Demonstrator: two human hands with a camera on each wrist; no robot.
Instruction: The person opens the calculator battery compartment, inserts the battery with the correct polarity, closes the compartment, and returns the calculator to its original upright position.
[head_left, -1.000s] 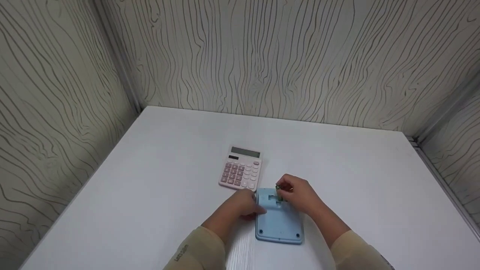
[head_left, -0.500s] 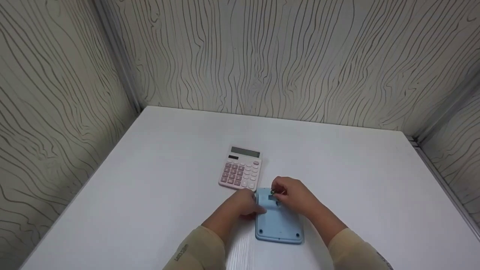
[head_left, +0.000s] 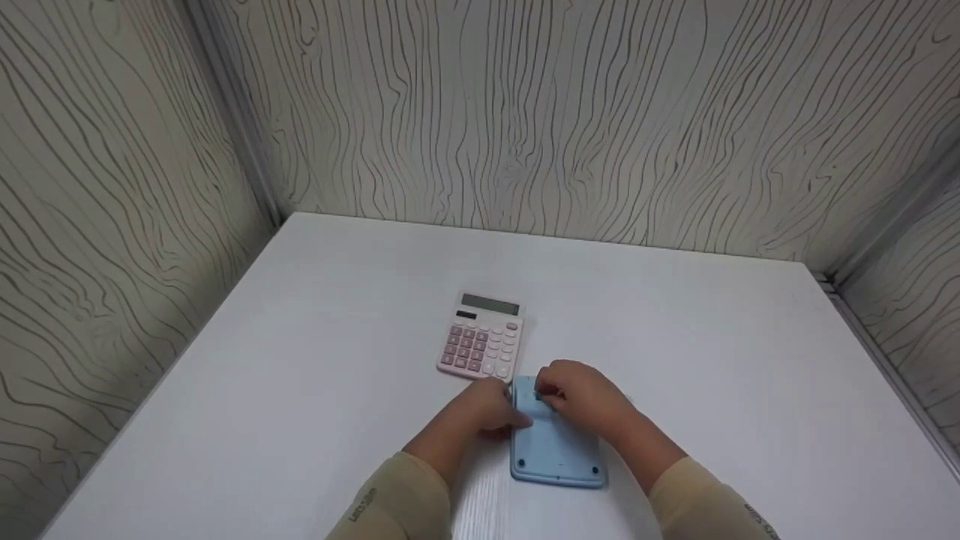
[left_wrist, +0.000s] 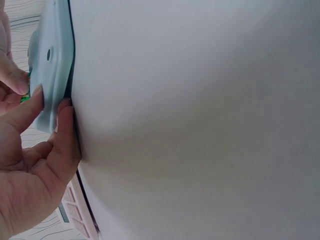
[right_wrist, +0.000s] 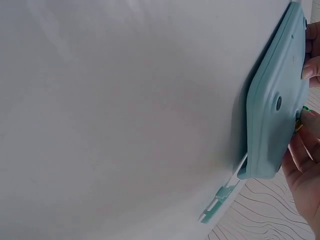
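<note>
A light blue calculator (head_left: 559, 450) lies face down on the white table, its back with dark round feet showing. My left hand (head_left: 487, 405) grips its left edge, thumb on the back and fingers at the side. Over the upper part of the back, my right hand (head_left: 585, 394) pinches a small green and gold battery (right_wrist: 298, 122) at the battery compartment. In the left wrist view a green end of the battery (left_wrist: 25, 98) shows by the fingertips. The right hand hides most of the compartment in the head view.
A pink calculator (head_left: 480, 337) lies face up just beyond the left hand, close to the blue one. In the right wrist view a small blue battery cover (right_wrist: 217, 202) lies on the table beside the blue calculator. Wood-grain panels (head_left: 517, 112) enclose the table's back and sides.
My right hand has moved left and slightly nearer, bringing the battery from a raised, tilted position down to the compartment. The left hand and both calculators have stayed in place.
</note>
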